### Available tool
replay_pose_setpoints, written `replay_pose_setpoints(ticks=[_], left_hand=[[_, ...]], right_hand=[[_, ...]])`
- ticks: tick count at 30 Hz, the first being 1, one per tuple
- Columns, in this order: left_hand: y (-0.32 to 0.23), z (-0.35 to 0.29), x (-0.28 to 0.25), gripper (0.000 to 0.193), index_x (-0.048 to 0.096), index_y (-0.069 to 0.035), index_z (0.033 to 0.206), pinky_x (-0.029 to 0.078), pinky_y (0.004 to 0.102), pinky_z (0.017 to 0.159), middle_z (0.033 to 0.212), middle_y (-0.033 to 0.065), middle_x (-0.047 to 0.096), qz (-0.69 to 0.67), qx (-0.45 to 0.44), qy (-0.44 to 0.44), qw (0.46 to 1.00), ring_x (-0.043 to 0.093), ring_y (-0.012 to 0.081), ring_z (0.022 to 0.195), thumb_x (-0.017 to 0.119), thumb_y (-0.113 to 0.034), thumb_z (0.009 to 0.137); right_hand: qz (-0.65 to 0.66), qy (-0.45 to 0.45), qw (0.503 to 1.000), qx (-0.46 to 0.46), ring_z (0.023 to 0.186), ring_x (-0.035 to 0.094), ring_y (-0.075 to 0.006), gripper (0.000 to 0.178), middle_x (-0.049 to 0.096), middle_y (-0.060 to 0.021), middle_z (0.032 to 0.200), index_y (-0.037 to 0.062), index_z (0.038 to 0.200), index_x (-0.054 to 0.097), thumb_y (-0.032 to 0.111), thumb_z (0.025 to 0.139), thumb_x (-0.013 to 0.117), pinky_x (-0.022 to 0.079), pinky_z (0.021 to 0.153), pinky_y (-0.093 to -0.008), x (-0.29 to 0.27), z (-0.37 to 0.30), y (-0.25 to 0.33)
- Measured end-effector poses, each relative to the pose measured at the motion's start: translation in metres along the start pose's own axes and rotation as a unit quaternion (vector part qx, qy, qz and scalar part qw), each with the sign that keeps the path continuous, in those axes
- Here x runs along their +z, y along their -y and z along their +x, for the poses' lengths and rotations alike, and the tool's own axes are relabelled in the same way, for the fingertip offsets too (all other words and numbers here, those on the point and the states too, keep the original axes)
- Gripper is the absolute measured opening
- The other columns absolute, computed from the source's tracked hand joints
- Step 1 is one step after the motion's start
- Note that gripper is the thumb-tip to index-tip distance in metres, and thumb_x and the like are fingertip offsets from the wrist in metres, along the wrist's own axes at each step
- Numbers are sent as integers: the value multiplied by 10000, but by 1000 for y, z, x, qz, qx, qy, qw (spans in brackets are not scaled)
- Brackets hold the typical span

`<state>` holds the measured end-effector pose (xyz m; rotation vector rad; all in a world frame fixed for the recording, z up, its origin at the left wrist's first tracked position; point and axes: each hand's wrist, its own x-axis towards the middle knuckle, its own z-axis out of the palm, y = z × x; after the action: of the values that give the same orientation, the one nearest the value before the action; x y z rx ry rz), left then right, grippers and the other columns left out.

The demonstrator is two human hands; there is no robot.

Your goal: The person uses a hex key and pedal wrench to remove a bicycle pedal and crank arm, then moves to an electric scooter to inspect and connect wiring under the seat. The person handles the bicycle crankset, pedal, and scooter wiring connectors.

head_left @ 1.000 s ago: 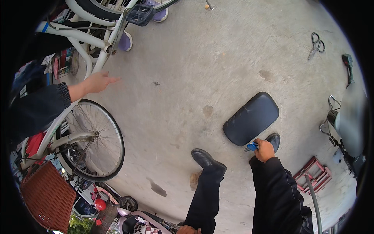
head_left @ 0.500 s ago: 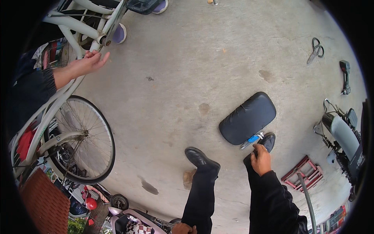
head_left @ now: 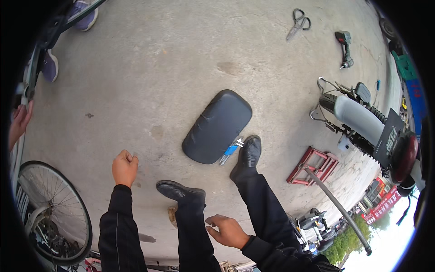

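My left hand hangs over the concrete at the left of my legs, its fingers curled into a loose fist; nothing shows in it. By my knees, my right hand has thumb and fingers apart and holds nothing. In front of my shoes lies a padded black seat cushion, its cover wrinkled along one side. Against its near right edge is a blue-holdered set of hex keys, close to my right shoe. Neither hand touches them.
Scissors and a cordless power tool lie on the floor far right. A parked scooter stands at the right, near a red metal frame with a long handle. At the left are a bicycle wheel and another person's hand.
My view has swung right. My left hand has risen from the lower edge to beside my left leg, and my right hand has drawn back toward me from near my right shoe.
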<state>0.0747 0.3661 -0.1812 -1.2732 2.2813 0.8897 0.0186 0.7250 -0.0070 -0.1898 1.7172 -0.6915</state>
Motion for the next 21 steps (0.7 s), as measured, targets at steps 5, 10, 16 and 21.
replay_pose_setpoints(ticks=[5, 10, 16, 21], left_hand=[[-221, -52, 48, 199, 653, -10, 1014, 476, 367, 639, 710, 83, 545, -100, 243, 169, 950, 551, 232, 654, 785, -58, 873], [-372, -166, 74, 815, 355, -41, 1632, 537, 469, 821, 993, 178, 659, -296, 403, 348, 793, 675, 364, 903, 742, -255, 947], [-221, -112, 68, 648, 557, 11, 1461, 561, 434, 864, 1089, 180, 725, -226, 112, 174, 952, 701, 359, 972, 766, -325, 947], [-152, -185, 40, 586, 606, 25, 1394, 479, 489, 1032, 1242, 223, 699, -189, 27, 26, 981, 645, 391, 1181, 703, -404, 1006]], right_hand=[[102, -9, 993, -50, 933, 695, -418, 210, 704, -196, 1017, 5, 1117, 659, 157, 972, 664, 556, 818, -490, 4, 3, 0], [366, 146, 919, 6, 1201, 634, -288, 330, 649, -153, 1271, 18, 1306, 616, 167, 1015, 653, 495, 1031, -373, 10, 1, -33], [201, 19, 973, 112, 1116, 686, -212, 378, 706, -162, 1259, -54, 1346, 620, 214, 1079, 616, 550, 945, -340, -42, 15, -18], [461, -91, 867, 163, 1156, 659, -248, 710, 656, -194, 1326, -80, 1466, 486, 544, 1126, 468, 538, 977, -390, -57, 34, 10]])
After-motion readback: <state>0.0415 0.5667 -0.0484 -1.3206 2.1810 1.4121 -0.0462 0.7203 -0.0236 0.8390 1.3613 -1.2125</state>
